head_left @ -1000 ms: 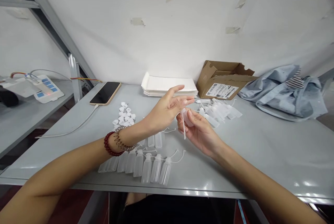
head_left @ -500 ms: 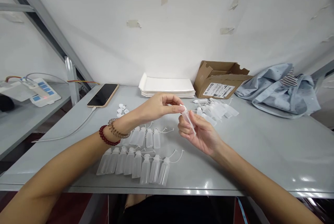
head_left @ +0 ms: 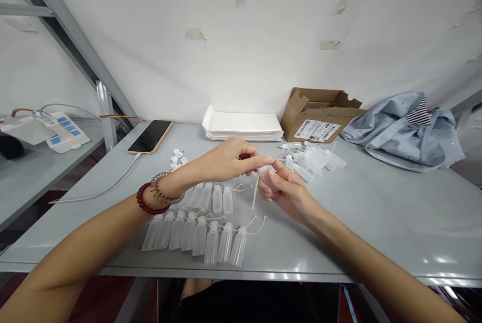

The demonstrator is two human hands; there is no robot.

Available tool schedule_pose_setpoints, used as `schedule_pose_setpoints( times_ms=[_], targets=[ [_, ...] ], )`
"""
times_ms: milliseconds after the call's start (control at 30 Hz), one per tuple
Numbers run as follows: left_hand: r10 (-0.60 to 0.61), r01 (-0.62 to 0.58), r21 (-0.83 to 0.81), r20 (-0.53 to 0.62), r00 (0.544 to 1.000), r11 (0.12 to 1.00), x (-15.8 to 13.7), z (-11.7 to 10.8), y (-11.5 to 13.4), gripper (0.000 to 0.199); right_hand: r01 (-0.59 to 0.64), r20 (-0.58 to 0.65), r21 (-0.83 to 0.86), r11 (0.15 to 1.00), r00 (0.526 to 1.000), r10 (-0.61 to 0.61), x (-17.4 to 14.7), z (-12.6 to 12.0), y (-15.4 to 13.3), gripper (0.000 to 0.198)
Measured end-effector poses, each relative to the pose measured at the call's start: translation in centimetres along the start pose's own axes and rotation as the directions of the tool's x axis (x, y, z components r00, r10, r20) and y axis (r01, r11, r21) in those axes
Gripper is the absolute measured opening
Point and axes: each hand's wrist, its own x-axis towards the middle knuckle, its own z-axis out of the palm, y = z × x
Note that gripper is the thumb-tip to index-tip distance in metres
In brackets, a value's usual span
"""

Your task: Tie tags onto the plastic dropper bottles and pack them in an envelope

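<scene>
A small translucent plastic bottle [head_left: 268, 178] is wrapped in the fingers of my right hand [head_left: 293, 192], which hide most of it. My left hand [head_left: 235, 159] is closed at the bottle's top, its thumb and fingertips pressed on the neck and cap area. From there a thin white strap [head_left: 255, 192] hangs down. Below my hands lie two rows of similar bottles: a front row [head_left: 199, 237] and a shorter one [head_left: 217, 198] behind it, some with straps sticking out. Small white caps [head_left: 176, 157] lie in a cluster beyond my left forearm.
More bottles with straps [head_left: 314, 159] are heaped before an open cardboard box [head_left: 320, 117]. A stack of white sheets or envelopes [head_left: 243, 124] rests against the wall. A phone [head_left: 150, 137] on a cable lies at left, a light-blue cloth bag [head_left: 406, 132] at right.
The bottle has turned in my fingers, and its strap now hangs below my left fingertips. My right fingers have moved up around it, closer to my left hand.
</scene>
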Motion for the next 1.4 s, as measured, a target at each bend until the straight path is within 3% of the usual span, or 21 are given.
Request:
schedule_pose_setpoints(
  times_ms=[267,400,600,767,900,967,1067,1167,1267,1333,1400],
  targets=[
    [0.152,-0.158,0.147,0.052,0.987,0.976,-0.6,-0.8,0.4,0.022,-0.095,0.095,0.046,0.994,0.991,0.09,0.2,0.0,0.4,0.025],
    [0.087,-0.095,0.153,0.059,0.994,0.984,-0.6,-0.8,0.3,0.028,0.001,0.048,-0.126,0.992,0.999,0.005,0.1,0.0,0.7,0.026],
    [-0.075,0.072,0.04,0.083,0.994,0.997,-0.5,-0.5,-0.1,0.05,0.174,-0.048,-0.578,0.797,0.968,-0.246,-0.4,0.2,0.9,0.021],
    [-0.099,0.109,-0.098,0.099,0.99,0.989,-0.4,0.3,-0.1,0.048,0.245,-0.034,-0.74,0.626,0.917,-0.398,-0.4,0.0,1.3,0.021],
    [-0.255,0.261,-0.226,0.054,0.965,0.938,-0.1,1.4,0.0,0.047,0.243,-0.124,-0.798,0.552,0.829,-0.545,0.2,-0.7,1.7,0.033],
    [-0.291,0.294,-0.253,0.049,0.955,0.922,0.0,1.6,0.1,0.047,0.228,-0.13,-0.821,0.523,0.819,-0.56,0.4,-0.8,1.6,0.035],
    [-0.193,0.201,-0.214,0.058,0.979,0.956,-0.1,1.1,0.0,0.046,0.215,-0.126,-0.795,0.567,0.856,-0.502,0.1,-0.6,1.2,0.034],
    [-0.055,0.063,-0.084,0.094,0.994,0.994,-0.2,0.3,-0.1,0.042,0.191,-0.095,-0.597,0.779,0.947,-0.306,-0.4,-0.4,0.3,0.03],
    [0.061,-0.064,0.027,0.089,0.994,0.998,-0.4,-0.1,-0.1,0.039,0.026,-0.027,-0.228,0.973,0.999,-0.033,-0.5,-0.6,-0.6,0.029],
    [0.14,-0.146,0.091,0.068,0.988,0.985,-0.5,-0.2,0.1,0.036,-0.097,0.035,-0.044,0.994,0.994,0.099,-0.4,-0.8,-1.1,0.03],
    [0.199,-0.206,0.136,0.061,0.978,0.969,-0.5,-0.2,0.2,0.034,-0.172,0.08,0.023,0.985,0.982,0.17,-0.2,-0.9,-1.3,0.032]
  ],
)
